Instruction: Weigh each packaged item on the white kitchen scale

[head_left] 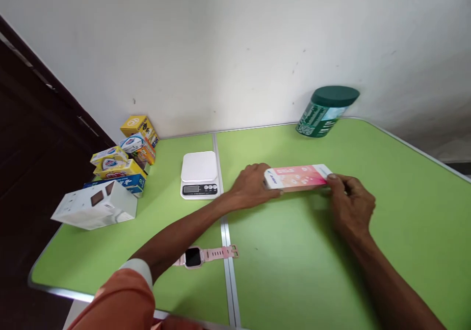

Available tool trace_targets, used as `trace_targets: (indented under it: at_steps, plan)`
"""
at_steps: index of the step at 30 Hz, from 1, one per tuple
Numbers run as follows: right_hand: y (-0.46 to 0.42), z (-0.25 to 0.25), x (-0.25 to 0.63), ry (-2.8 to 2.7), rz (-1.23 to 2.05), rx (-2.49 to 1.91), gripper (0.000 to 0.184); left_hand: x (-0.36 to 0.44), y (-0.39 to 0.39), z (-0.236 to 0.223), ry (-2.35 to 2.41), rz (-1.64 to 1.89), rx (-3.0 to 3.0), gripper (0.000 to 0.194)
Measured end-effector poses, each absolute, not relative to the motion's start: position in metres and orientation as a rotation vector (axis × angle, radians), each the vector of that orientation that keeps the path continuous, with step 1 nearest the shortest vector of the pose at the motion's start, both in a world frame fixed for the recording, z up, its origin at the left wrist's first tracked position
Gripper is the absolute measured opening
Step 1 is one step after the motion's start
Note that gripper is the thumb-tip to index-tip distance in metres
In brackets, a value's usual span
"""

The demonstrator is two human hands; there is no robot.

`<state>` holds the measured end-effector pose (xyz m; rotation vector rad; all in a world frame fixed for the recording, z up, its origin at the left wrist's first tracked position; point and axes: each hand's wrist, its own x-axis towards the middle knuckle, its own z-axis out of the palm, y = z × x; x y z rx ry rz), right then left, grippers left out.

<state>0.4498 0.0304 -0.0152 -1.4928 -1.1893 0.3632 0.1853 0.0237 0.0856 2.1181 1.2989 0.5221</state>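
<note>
A long, narrow pink and white box (300, 177) is held between my two hands, just above the right half of the green table. My left hand (253, 185) grips its left end, thumb along the near edge. At the opposite end, my right hand (351, 200) pinches the corner between thumb and curled fingers. To the left of the box lies a white kitchen scale (199, 173) with a small display and buttons. Below my left forearm is a smartwatch (193, 257) with a pink strap, partly covered by that arm.
On the left stand several small boxes, among them a yellow box (138, 123), a blue box (136, 182) and a large white box (97, 207). A green-lidded jar (326, 111) stands at the back right by the wall. A metal seam (227, 266) divides the table (279, 266).
</note>
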Motion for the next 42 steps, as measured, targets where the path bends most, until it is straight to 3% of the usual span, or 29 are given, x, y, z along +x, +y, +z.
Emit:
trace_targets:
  at_steps: [3, 6, 11, 17, 23, 27, 32, 42]
  plan:
    - [0.022, 0.006, 0.371, -1.161, 0.493, -1.384, 0.058, 0.109, 0.007, 0.102, 1.347, 0.742, 2.011, 0.057]
    - [0.030, 0.024, 0.294, -1.235, 0.615, -1.206, 0.052, 0.037, 0.001, 0.107, 1.458, 0.939, 1.870, 0.073]
    - [0.048, 0.022, 0.211, -1.280, 0.705, -1.066, 0.053, -0.039, 0.006, 0.090, 1.502, 1.095, 1.699, 0.076]
    - [0.050, 0.001, 0.196, -1.352, 0.680, -1.072, 0.055, -0.062, 0.020, 0.059, 1.473, 1.134, 1.624, 0.080]
    - [0.047, -0.007, 0.206, -1.295, 0.779, -1.118, 0.069, -0.057, 0.025, 0.024, 1.380, 1.343, 1.308, 0.110]
    - [0.050, -0.014, 0.210, -1.187, 0.877, -1.136, 0.079, -0.048, 0.025, 0.006, 1.287, 1.629, 0.935, 0.100]
    - [0.050, -0.015, 0.213, -1.221, 0.859, -1.135, 0.068, -0.044, 0.024, 0.005, 1.238, 1.683, 0.817, 0.083]
    - [0.049, -0.009, 0.213, -1.285, 0.841, -1.126, 0.064, -0.045, 0.023, 0.002, 1.249, 1.675, 0.876, 0.087]
